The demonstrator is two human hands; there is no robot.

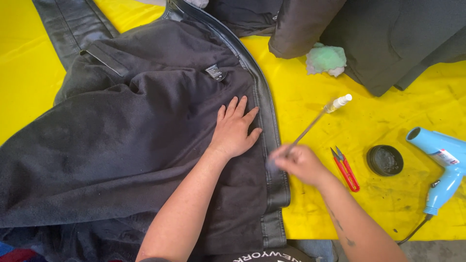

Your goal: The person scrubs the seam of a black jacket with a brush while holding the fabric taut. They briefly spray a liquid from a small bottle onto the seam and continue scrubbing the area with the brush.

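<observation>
Head view. A dark jacket (121, 131), opened with its fleece lining upward, lay spread across the yellow table cover (369, 121), filling the left and centre of the view; its leather front edge (264, 104) ran from the top centre down to the lower centre, and a small sewn label (215, 73) sat near the collar. The left hand (235, 131) rested flat on the lining just beside that leather edge, fingers spread wide and pressing the fabric, holding nothing. The right hand (301, 164), blurred, hovered at the leather edge, its fingers curled closed around the lower end of a thin rod-like tool (310, 127); the rod slanted up to the right and ended in a white tip (338, 103); whether the hand touched the leather could not be told. Just right of that hand lay red thread snips (345, 169) on the cover; near them stood a round black tin (385, 160), open; further right, at the frame edge, lay a light blue hair dryer (439, 167) with its cord trailing downward. Above, a pale green cloth (326, 60) lay against more dark garments (388, 34) heaped at the upper right.
</observation>
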